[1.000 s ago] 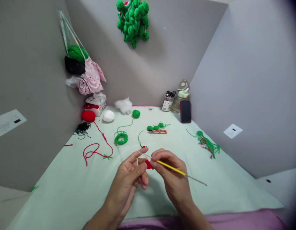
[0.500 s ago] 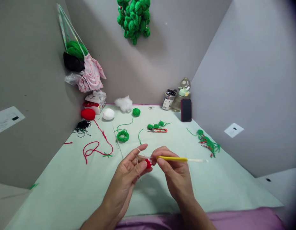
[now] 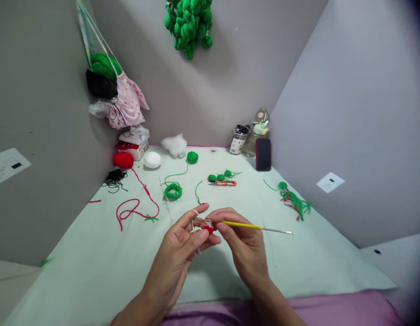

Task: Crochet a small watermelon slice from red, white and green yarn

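Pale-green tabletop (image 3: 128,258); right hand (image 3: 242,240) closed around yellow crochet hook (image 3: 243,225)

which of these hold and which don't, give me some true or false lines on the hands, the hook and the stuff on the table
1. The right hand holds the yellow-handled hook. True.
2. The left hand holds the orange snips. False: it holds the small red and white piece, and the snips lie on the table.
3. The phone lies flat in the middle of the table. False: it leans upright at the back, in front of the bottle.
4. The white yarn ball sits between the red yarn ball and the white fluff. True.
5. The bunch hanging on the wall is black. False: it is mostly green.
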Motion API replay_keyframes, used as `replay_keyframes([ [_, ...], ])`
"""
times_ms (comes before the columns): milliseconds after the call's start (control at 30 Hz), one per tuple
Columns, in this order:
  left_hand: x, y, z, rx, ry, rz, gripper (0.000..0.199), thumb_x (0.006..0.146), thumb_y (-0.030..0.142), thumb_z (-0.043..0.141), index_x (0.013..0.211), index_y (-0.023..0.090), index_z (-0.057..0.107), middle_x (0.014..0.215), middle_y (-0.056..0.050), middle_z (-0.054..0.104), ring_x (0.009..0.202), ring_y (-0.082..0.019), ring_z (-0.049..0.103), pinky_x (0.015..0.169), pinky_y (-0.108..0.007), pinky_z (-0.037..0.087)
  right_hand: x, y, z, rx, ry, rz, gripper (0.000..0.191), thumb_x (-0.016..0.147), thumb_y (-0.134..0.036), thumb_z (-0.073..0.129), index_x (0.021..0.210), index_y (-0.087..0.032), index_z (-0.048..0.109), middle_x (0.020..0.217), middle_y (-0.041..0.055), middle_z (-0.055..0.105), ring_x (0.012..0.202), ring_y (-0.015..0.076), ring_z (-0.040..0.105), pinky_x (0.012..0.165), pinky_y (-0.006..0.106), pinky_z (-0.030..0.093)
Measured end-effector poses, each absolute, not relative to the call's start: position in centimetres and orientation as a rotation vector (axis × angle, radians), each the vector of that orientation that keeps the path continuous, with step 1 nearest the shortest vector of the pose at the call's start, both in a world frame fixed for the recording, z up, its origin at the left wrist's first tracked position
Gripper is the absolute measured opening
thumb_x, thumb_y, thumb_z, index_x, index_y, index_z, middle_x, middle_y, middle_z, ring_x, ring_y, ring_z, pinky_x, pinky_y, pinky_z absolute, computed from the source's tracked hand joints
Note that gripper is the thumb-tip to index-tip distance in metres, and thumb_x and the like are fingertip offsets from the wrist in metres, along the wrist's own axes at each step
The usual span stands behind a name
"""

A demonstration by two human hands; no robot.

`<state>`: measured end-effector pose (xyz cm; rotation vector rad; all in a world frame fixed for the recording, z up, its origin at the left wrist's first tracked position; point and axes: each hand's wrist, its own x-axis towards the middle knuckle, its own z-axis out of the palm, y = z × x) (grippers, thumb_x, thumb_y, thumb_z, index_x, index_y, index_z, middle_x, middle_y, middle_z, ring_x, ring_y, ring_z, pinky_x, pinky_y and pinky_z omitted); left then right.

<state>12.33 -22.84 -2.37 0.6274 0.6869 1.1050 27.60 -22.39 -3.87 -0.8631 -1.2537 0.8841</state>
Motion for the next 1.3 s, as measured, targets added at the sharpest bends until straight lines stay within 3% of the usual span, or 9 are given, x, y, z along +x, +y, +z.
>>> replay_keyframes([
  [133, 12.1, -22.8, -2.4, 0.623, 0.684, 1.101, 0.044, 0.081, 0.031, 0.094, 0.124, 0.025, 0.083, 0.095, -0.001, 0.072, 0.088, -0.016, 0.073, 0.094, -0.032, 0.060, 27.8, -22.4, -4.5, -0.844, -1.137, 1.012, 0.015, 0.094, -0.041, 0.080, 0.095, -0.027, 0.084, 0.094, 0.0048, 0.078, 0.079, 0.0182, 0.069, 0.076, 0.032, 0.059],
  [300, 12.0, -22.8, -2.5, 0.641, 0.690, 1.104, 0.041, 0.082, 0.034, 0.093, 0.121, 0.024, 0.084, 0.090, -0.001, 0.070, 0.083, -0.015, 0.070, 0.086, -0.029, 0.059, 27.8, -22.2, -4.3, -0.761, -1.005, 1.188, 0.024, 0.092, -0.046, 0.081, 0.090, -0.023, 0.079, 0.086, 0.0037, 0.075, 0.068, 0.0149, 0.065, 0.068, 0.029, 0.058],
  [500, 11.9, -22.9, -2.4, 0.696, 0.735, 1.112, 0.036, 0.085, 0.036, 0.090, 0.119, 0.025, 0.084, 0.086, 0.001, 0.068, 0.077, -0.013, 0.068, 0.085, -0.028, 0.056, 28.1, -22.3, -3.9, -0.720, -1.056, 1.179, 0.024, 0.099, -0.045, 0.074, 0.091, -0.023, 0.077, 0.085, 0.0023, 0.074, 0.069, 0.0149, 0.067, 0.070, 0.030, 0.059],
  [733, 11.9, -22.8, -3.2, 0.797, 0.820, 1.179, 0.033, 0.089, 0.038, 0.087, 0.121, 0.031, 0.083, 0.087, 0.003, 0.067, 0.082, -0.013, 0.068, 0.088, -0.026, 0.053, 28.4, -23.3, -3.7, -0.796, -1.362, 0.814, 0.020, 0.109, -0.029, 0.059, 0.103, -0.026, 0.078, 0.095, 0.0050, 0.077, 0.081, 0.0184, 0.072, 0.076, 0.033, 0.060],
  [933, 12.0, -22.8, -4.2, 0.924, 0.891, 1.270, 0.038, 0.084, 0.036, 0.091, 0.121, 0.033, 0.083, 0.092, 0.002, 0.070, 0.093, -0.016, 0.067, 0.090, -0.027, 0.053, 28.5, -24.1, -3.4, -0.761, -1.775, 0.187, 0.026, 0.106, -0.010, 0.053, 0.117, -0.023, 0.073, 0.100, 0.0090, 0.081, 0.091, 0.0210, 0.077, 0.075, 0.032, 0.064],
  [1100, 12.1, -23.2, -3.5, 0.858, 0.867, 1.311, 0.046, 0.081, 0.034, 0.093, 0.126, 0.034, 0.081, 0.090, 0.002, 0.068, 0.091, -0.015, 0.063, 0.087, -0.026, 0.051, 28.3, -24.4, -4.6, -0.801, -1.937, -0.295, 0.030, 0.102, -0.005, 0.058, 0.120, -0.020, 0.077, 0.094, 0.0086, 0.077, 0.081, 0.0182, 0.073, 0.073, 0.029, 0.062],
  [1300, 12.0, -23.1, -2.7, 0.569, 0.737, 1.089, 0.058, 0.076, 0.030, 0.095, 0.132, 0.028, 0.079, 0.087, 0.002, 0.067, 0.080, -0.012, 0.057, 0.084, -0.026, 0.046, 27.4, -24.5, -5.0, -0.805, -1.790, 0.078, 0.028, 0.102, -0.009, 0.060, 0.123, -0.022, 0.074, 0.099, 0.0075, 0.073, 0.088, 0.0178, 0.072, 0.072, 0.027, 0.062],
])
